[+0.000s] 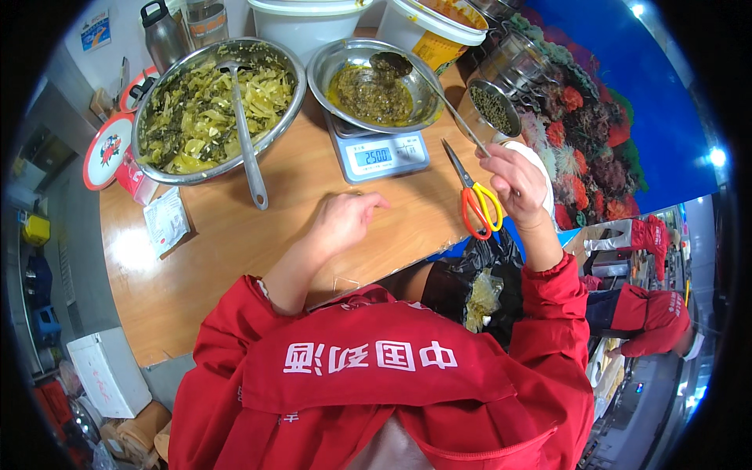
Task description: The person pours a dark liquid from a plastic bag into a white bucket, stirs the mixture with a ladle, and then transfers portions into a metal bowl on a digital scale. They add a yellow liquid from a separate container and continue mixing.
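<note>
My right hand (517, 179) grips the handle end of a long metal ladle (452, 110). The ladle's dark bowl rests over an oily brown-green sauce (370, 97) in a steel bowl (319, 76), which stands on a lit digital kitchen scale (382, 157). My left hand (346, 220) lies near the table in front of the scale, fingers curled, with nothing seen in it. Scissors with red and yellow handles (482, 208) lie left of my right hand. At the left, a large steel basin (298, 88) holds chopped pickled greens (200, 117) and a slotted metal spoon (249, 164).
White tubs (305, 26) stand behind the bowls. A steel cup of green peppercorns (493, 111) is near the right wall. A small white packet (166, 220) lies at the left. A black bag (499, 264) hangs below the table's edge. Co-workers in red (649, 317) are at the far right.
</note>
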`<state>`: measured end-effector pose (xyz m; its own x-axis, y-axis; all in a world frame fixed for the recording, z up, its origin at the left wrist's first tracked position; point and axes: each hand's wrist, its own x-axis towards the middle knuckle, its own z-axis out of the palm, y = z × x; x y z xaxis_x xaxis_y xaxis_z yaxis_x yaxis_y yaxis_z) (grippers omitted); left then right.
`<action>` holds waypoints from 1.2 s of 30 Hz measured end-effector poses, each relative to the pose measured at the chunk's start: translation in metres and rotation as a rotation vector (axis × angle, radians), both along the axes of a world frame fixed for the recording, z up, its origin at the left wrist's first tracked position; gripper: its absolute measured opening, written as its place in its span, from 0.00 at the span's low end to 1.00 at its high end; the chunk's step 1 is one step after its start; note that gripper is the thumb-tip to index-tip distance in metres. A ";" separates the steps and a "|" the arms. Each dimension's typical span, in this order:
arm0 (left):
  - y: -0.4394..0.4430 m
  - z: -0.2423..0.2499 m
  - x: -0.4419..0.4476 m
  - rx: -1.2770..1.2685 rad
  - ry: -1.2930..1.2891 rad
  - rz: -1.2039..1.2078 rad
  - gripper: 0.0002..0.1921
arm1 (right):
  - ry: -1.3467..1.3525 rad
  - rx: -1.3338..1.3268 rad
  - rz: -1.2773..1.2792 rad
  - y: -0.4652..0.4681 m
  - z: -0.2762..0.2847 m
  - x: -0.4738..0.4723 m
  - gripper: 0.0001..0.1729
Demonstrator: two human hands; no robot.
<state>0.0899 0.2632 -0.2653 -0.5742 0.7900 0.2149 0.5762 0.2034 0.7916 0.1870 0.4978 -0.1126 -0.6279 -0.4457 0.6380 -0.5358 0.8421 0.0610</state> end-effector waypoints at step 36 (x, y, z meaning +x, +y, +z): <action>0.003 -0.009 -0.001 0.109 -0.118 -0.080 0.20 | -0.012 -1.631 -0.154 0.017 -0.029 -0.026 0.24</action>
